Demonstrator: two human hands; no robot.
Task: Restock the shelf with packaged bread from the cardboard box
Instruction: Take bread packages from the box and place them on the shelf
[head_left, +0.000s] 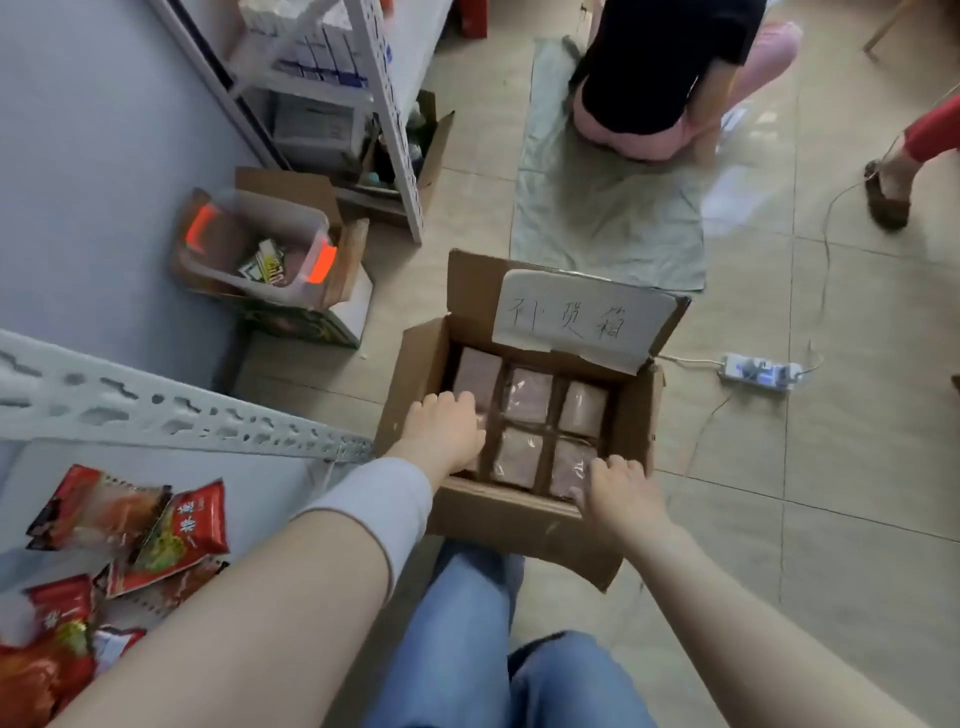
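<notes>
A person in blue jeans leans over the job of restocking, and by the look of things it has barely begun: on the near stretch of the shelf (260, 483), at the left, lie only red snack packets (171, 530), with no bread among them in view. Just past the knees stands the open cardboard box (509, 514) on the tiled floor, and it looks close to full. At least 5 clear-wrapped packets of bread (527, 397) show in 2 rows, packed edge to edge; a 6th spot is hidden under the left hand (441, 431). That hand reaches in at the box's left side, palm down, fingers fairly straight and a little spread, laid on top of the packets there and gripping nothing that can be seen. The right hand (618, 491) is at the near right corner, fingers bent, tips on the wrapper of the corner packet; whether it has a hold cannot be told. Every packet has yet to be lifted out. A handwritten paper label (576, 317) covers the far flap. Beyond, a power strip (758, 371) lies on the tiles and another person (665, 67) kneels on a grey sheet (608, 223)
</notes>
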